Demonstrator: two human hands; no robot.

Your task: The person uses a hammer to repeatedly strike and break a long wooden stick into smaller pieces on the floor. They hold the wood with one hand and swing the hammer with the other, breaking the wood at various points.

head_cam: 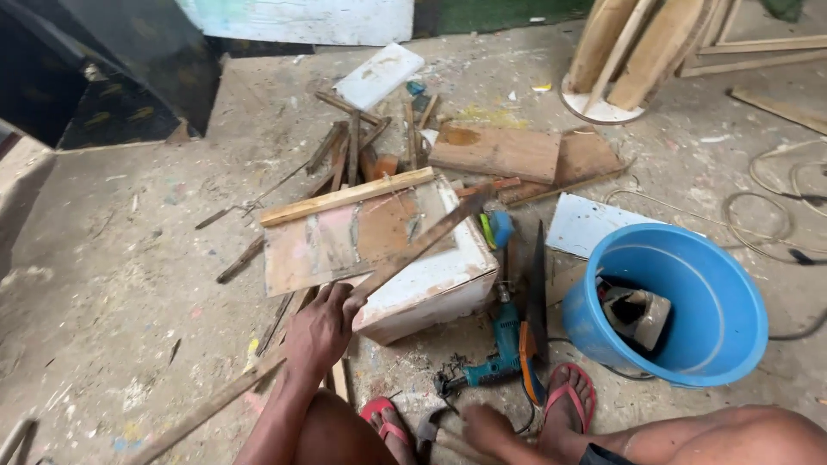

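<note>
left hand (320,331) is wrapped tight round a long wooden strip (413,250) laid across the white box (431,288), likely for support, right hand (487,428) seems closed on a hammer handle (431,430) by the drill (500,344)

My right hand (487,428), just below the teal drill (500,349), is motion-blurred and I can't tell what its fingers close on. The long wooden strip (405,258) my left hand (320,331) grips runs down-left of the drill and out of frame, far end unseen. Right of the drill, the blue bucket (732,336) holds crumpled stuff I can't identify, wall hiding its lower part.
</note>
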